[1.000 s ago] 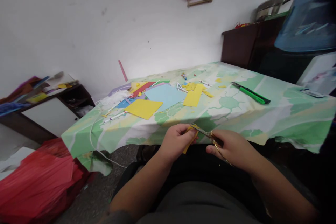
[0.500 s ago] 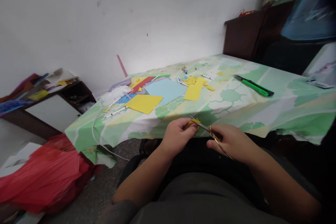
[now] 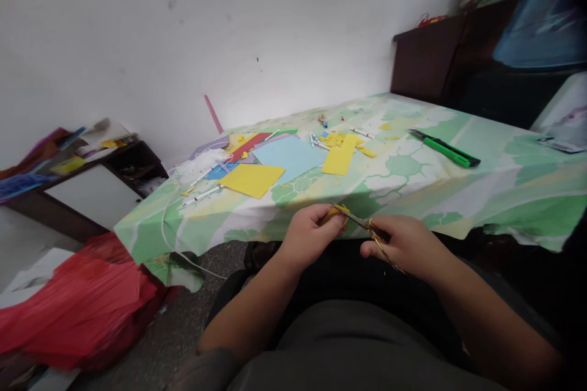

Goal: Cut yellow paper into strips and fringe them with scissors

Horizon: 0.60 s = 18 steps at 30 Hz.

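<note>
Just over the table's near edge, my left hand is closed on a small piece of yellow paper, pinched between thumb and fingers. My right hand grips a pair of gold-handled scissors by the finger loops. The blades point left and lie across the yellow paper at my left fingertips. Part of the paper is hidden by my fingers. Beyond my hands, a yellow strip lies beside a pile of yellow scraps. A larger yellow sheet rests to the left, partly overlapping a light blue sheet.
A green utility knife lies on the right of the flowered tablecloth. White string, markers and coloured paper sit at the left. A red plastic bag is on the floor; a low cabinet stands behind it.
The scissors have shifted very slightly at the yellow paper, and their handles look a little closer together. Both hands stay nearly in place.
</note>
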{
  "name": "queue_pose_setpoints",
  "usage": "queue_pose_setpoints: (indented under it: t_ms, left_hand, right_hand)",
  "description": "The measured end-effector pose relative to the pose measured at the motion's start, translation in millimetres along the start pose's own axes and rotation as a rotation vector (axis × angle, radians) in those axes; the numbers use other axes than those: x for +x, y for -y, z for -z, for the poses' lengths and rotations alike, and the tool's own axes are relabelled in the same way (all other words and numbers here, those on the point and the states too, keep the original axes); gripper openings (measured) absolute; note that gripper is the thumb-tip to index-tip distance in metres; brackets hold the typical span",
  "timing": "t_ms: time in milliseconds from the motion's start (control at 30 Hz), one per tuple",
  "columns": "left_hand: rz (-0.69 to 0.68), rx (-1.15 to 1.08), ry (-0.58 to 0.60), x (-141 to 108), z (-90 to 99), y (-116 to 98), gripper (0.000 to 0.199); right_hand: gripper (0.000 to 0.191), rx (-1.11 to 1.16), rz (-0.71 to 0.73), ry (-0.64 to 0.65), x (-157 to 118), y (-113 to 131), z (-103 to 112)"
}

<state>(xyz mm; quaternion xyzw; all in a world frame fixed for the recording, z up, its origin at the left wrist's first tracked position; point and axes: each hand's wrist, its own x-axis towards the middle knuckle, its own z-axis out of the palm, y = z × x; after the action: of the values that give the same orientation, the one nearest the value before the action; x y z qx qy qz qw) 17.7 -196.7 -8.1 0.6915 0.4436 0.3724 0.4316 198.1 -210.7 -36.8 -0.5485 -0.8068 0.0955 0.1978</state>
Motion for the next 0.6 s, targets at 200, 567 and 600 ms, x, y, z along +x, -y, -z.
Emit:
queue_pose_setpoints:
  t_ms: [200,567,600]
  left_hand:
    - [0.033,-0.076,0.038,-3.3,1.4,-5.4,0.023]
    - [-0.033,0.006,0.0,-3.5,-0.6,-6.5,0.022]
    - [-0.053,0.037,-0.002,-3.7,-0.7,-5.4,0.021]
  right_hand:
    - [0.041,-0.004,0.01,-0.05,-0.6,-2.4,-0.1]
    - [0.039,0.015,0.036,-0.028,-1.4,1.1,-2.1]
    - [0.039,0.013,0.034,-0.03,-1.4,1.5,-2.7]
